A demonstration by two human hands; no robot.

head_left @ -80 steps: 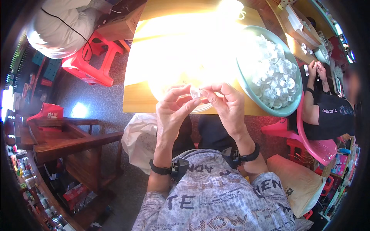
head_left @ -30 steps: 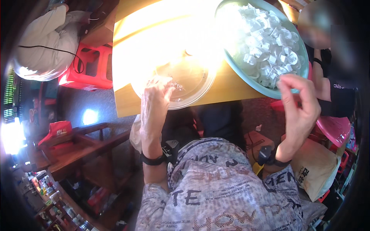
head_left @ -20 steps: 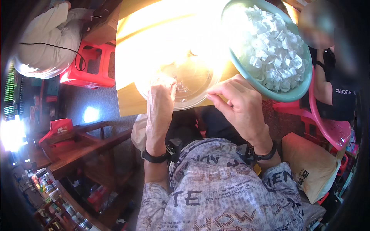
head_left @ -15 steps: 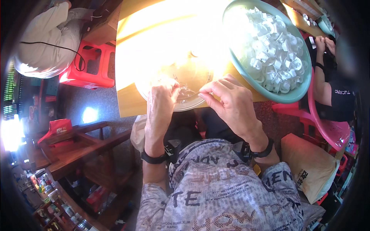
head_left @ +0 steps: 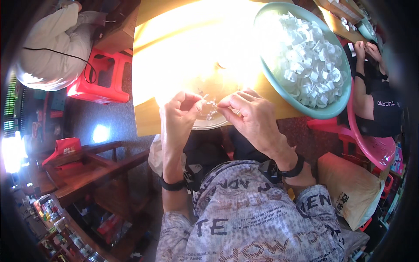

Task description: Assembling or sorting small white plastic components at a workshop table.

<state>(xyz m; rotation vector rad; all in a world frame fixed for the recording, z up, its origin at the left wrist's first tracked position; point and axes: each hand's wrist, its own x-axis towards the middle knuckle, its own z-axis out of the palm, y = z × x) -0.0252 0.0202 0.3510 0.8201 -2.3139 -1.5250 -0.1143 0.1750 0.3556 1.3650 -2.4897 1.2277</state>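
Over the near edge of the table, my left hand (head_left: pixel 178 115) pinches a small clear piece (head_left: pixel 205 97) between thumb and fingertips. Facing it a short way to the right, my right hand (head_left: pixel 254 117) has thumb and forefinger closed at the edge of some small clear bits (head_left: pixel 211 105); what exactly lies in that pinch is too small to make out. Beneath both hands sits a shallow round container with a pale rim (head_left: pixel 210 127), its contents mostly washed out by glare. To the right stands a teal basin (head_left: pixel 301 112) heaped with clear and whitish plastic pieces (head_left: pixel 316 65).
Strong light bleaches much of the yellowish table (head_left: pixel 150 120). A red stool (head_left: pixel 98 83) and a seated person (head_left: pixel 54 48) are at the left. Another person's hands (head_left: pixel 366 50) work at far right, near a pink basin (head_left: pixel 377 150). A brown bag (head_left: pixel 347 187) stands at my right.
Both hands have shifted slightly left, and the left fingers have turned up, showing the clear piece. More clear bits show between my fingertips.
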